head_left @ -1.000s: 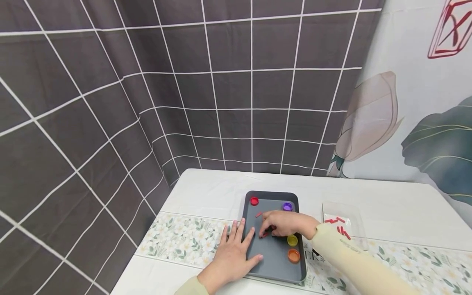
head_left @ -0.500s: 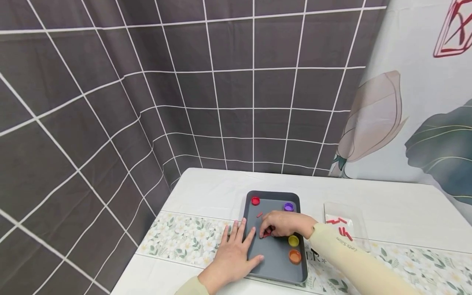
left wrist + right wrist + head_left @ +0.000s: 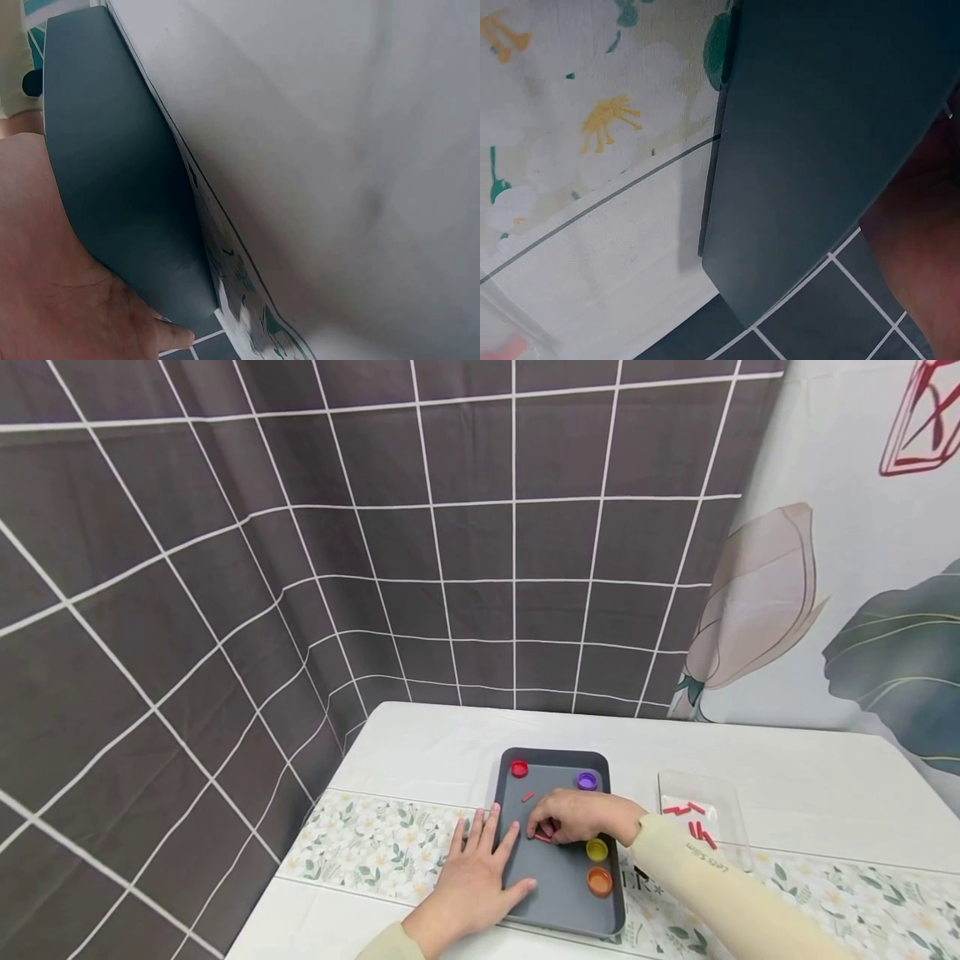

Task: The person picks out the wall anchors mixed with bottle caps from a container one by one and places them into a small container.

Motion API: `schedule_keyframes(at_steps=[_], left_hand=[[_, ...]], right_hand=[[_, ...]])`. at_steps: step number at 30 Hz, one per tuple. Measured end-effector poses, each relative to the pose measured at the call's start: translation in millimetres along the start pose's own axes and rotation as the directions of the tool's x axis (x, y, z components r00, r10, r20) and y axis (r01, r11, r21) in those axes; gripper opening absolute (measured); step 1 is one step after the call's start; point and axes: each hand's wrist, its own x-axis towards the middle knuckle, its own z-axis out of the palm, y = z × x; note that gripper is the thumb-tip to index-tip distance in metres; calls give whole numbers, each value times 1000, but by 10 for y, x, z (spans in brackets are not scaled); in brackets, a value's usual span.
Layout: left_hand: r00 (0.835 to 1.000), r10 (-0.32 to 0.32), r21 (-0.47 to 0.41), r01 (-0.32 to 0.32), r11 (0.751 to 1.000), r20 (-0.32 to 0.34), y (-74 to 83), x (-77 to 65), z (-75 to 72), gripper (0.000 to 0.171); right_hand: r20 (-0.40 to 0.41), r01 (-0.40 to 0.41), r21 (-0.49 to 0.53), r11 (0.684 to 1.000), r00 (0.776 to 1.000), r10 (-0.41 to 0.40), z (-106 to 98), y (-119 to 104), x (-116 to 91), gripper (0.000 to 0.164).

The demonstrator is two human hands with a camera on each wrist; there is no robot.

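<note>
A dark grey rectangular tray (image 3: 555, 902) lies on the table, and its outer wall fills much of both wrist views. My left hand (image 3: 476, 877) rests with fingers spread over the tray's left rim, thumb reaching inside. Inside the tray, the bent fingers of my right hand (image 3: 570, 817) pinch a short red stick (image 3: 543, 837) low over the tray floor. Another red stick (image 3: 528, 796) lies farther back. Around the tray sit a red cap (image 3: 519, 768), a purple cap (image 3: 587, 781), a yellow cap (image 3: 597, 849) and an orange cap (image 3: 599, 882).
A clear shallow box (image 3: 738, 839) with several red sticks (image 3: 696, 831) stands right of the tray, beyond my right forearm. The white tablecloth (image 3: 442, 735) has a floral band running across it. A dark tiled-pattern curtain (image 3: 472, 610) hangs behind the table.
Under my right fingers the red stick has turned a little and now lies crosswise, more of it showing. My left hand and the tray's caps keep their places.
</note>
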Motion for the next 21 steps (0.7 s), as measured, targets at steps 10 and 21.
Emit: schedule_keyframes(at_steps=[10,21], left_hand=[[1000,2,8,-2,1000,-8,5,-15,3,81],[1000,0,1,0,1000,2,7,-9,-10,81]], right_hand=[[-16,-56,50,997,998,56,11,-8,-24,27],[-26,-53,52,997,998,54,12,15,-35,22]])
